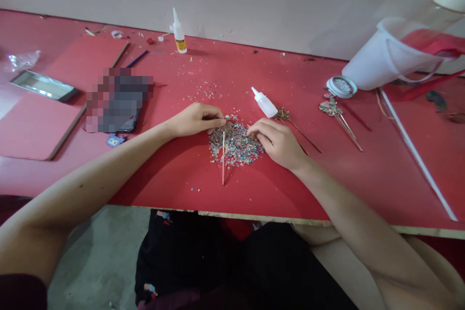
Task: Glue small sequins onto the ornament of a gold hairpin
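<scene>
A pile of small shiny multicoloured chips [238, 147] lies on the red table between my hands. My left hand [194, 120] is closed at the pile's upper left, thumb and fingers pinching the top of a hairpin [223, 160]. Its thin metal stick points toward me over the chips; its head is mostly hidden by my fingers. At the pile's right side, my right hand [276, 140] has its fingers curled together over the chips; what they pinch is too small to name. Just beyond lie a white glue bottle [266, 104] on its side and bronze-coloured hairpins [303, 133].
A second glue bottle [179, 38] stands near the wall. Farther right are a decorated hairpin [330, 107], a round white lid [341, 87], a tipped white bucket [385, 58] and a white strip [417, 155]. Leftward lie a blurred phone [125, 106], boards [36, 126] and a shallow box [45, 85].
</scene>
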{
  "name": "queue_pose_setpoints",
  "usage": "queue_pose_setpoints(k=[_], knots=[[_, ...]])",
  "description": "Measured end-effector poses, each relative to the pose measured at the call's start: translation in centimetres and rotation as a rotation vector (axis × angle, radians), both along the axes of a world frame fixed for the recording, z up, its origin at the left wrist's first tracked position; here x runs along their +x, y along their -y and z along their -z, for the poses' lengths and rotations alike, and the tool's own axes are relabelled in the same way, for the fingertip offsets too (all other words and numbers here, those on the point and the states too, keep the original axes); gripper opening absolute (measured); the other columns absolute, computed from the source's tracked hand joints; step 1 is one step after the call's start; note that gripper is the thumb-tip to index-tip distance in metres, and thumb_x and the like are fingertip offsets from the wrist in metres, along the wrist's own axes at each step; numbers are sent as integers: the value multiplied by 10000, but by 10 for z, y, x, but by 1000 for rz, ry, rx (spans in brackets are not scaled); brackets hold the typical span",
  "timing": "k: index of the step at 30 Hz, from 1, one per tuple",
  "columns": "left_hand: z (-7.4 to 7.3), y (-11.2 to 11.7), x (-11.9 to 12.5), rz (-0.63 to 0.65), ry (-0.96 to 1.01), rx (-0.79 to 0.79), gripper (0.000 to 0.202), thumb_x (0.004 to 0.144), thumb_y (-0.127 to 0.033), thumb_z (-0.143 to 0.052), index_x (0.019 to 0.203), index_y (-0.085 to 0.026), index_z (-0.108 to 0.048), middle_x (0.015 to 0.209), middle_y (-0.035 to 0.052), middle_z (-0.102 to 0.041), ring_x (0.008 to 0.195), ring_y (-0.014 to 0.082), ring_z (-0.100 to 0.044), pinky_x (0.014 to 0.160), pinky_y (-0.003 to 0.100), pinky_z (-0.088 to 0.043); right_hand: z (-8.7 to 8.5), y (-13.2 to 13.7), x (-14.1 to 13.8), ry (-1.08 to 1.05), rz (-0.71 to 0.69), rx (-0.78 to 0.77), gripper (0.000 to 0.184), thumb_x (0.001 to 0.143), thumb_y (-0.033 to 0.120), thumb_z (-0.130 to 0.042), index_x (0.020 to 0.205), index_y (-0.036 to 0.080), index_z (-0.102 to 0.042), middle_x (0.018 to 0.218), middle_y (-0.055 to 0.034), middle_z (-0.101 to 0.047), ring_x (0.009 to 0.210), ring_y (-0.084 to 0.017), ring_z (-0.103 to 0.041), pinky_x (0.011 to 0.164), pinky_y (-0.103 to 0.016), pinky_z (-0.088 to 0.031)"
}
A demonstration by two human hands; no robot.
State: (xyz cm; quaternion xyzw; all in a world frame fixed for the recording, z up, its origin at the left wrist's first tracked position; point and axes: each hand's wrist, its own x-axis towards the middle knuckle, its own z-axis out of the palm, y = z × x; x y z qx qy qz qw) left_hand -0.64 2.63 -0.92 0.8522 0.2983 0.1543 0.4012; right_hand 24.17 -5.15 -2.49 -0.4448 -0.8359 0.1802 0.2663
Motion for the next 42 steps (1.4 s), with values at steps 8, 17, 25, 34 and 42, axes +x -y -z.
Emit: queue_pose_setpoints(k=[8,17,25,34,42], knots=[[1,0,0,-6,-12,1,275,889,-351,-505,783,-129,-627,608,-7,-576,585,81,-527,592,175,-399,0,0,1,14,-4,-6,260,896,84,-413,964,227,-620,949,-27,-645,885,-153,-611,803,-298,-472],[2,-1,0,-1,-11,8,270,896,-342,-507,774,-131,-623,596,-15,-573,571,69,-524,594,168,-396,1,0,-2,30,68,27,203,955,225,-439,1093,224,-587,1045,-46,-682,938,-171,-650,843,-327,-498],[2,0,0,-12,-15,36,259,892,-342,-516,808,-134,-646,599,-15,-588,574,73,-536,592,168,-399,0,0,-3,58,61,20,217,962,245,-431,1103,224,-594,1084,-47,-689,982,-183,-655,872,-348,-499],[4,0,-1,-7,-7,21,269,897,-351,-512,798,-135,-639,588,-21,-582,564,70,-532,581,160,-396,1,1,-3,57,57,24,221,966,246,-424,1098,222,-598,1080,-42,-689,979,-178,-652,879,-338,-494],[3,0,0,-10,-10,19,275,895,-361,-512,806,-137,-645,606,-14,-596,582,75,-544,593,165,-407,0,1,-4,26,83,-13,236,960,261,-432,1146,232,-575,1060,-46,-695,914,-170,-676,815,-327,-533]])
